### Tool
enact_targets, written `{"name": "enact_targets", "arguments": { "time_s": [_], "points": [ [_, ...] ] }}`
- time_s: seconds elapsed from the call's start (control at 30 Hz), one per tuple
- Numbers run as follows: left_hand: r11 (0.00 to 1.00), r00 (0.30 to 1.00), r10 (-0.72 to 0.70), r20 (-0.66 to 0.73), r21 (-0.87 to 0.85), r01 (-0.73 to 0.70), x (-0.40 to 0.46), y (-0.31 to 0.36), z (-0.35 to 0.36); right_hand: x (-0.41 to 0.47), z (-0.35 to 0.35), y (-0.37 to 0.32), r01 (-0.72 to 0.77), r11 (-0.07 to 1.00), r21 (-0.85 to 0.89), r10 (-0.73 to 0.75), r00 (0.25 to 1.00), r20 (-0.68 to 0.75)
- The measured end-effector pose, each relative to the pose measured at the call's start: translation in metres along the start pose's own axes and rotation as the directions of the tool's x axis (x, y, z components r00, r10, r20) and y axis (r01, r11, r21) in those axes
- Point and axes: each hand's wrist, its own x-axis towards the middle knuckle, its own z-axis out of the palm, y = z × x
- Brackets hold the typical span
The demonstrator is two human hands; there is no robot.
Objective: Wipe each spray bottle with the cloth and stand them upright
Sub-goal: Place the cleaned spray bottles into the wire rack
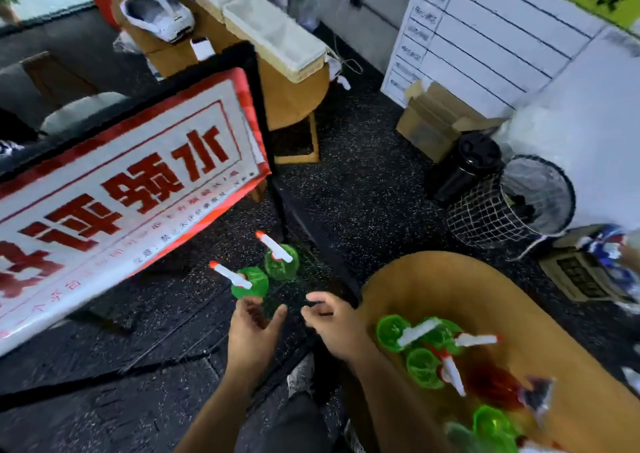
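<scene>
The left hand point(251, 328), fingers spread and empty, sits just below the nearest upright spray bottle point(247, 281); the right hand point(332, 324), loosely curled and empty, lies nearer the table's bottles point(420, 343)

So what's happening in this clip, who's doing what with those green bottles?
A person stands over a dark speckled floor, seen from their head camera. Two green translucent spray bottles with white triggers stand upright on the floor beside a red-and-white sign. The left hand is open just below the nearer bottle, holding nothing, and the right hand is empty too. Several more green bottles lie in a heap on the rounded wooden table at right. No cloth can be made out clearly.
</scene>
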Motion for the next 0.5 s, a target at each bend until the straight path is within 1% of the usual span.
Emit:
{"name": "enact_targets", "arguments": {
  "time_s": [0.03, 0.13, 0.23, 0.33, 0.4, 0.5],
  "points": [
    [1.0, 0.999, 0.023, 0.026, -0.003, -0.023, -0.006, 0.003, 0.006, -0.006, -0.006, 0.007, 0.003, 1.0, 0.028, -0.003, 1.0, -0.018],
    [0.993, 0.984, 0.118, 0.134, -0.02, -0.117, -0.028, 0.019, 0.038, -0.03, -0.035, 0.034, 0.039, 0.995, 0.088, -0.026, 0.99, -0.138],
    [0.979, 0.945, 0.197, 0.261, -0.009, -0.202, -0.051, 0.037, 0.068, -0.051, -0.064, 0.068, 0.047, 0.996, 0.072, -0.029, 0.969, -0.246],
    [0.97, 0.897, 0.221, 0.382, 0.013, -0.244, -0.07, 0.045, 0.102, -0.072, -0.093, 0.098, -0.002, 0.996, 0.091, 0.034, 0.938, -0.345],
    [0.963, 0.864, 0.207, 0.458, 0.057, -0.262, -0.081, 0.051, 0.124, -0.087, -0.111, 0.118, -0.02, 0.992, 0.122, 0.071, 0.899, -0.433],
    [0.941, 0.803, 0.185, 0.566, 0.134, -0.311, -0.092, 0.057, 0.156, -0.107, -0.131, 0.146, -0.036, 0.985, 0.171, 0.121, 0.846, -0.519]
  ]
}}
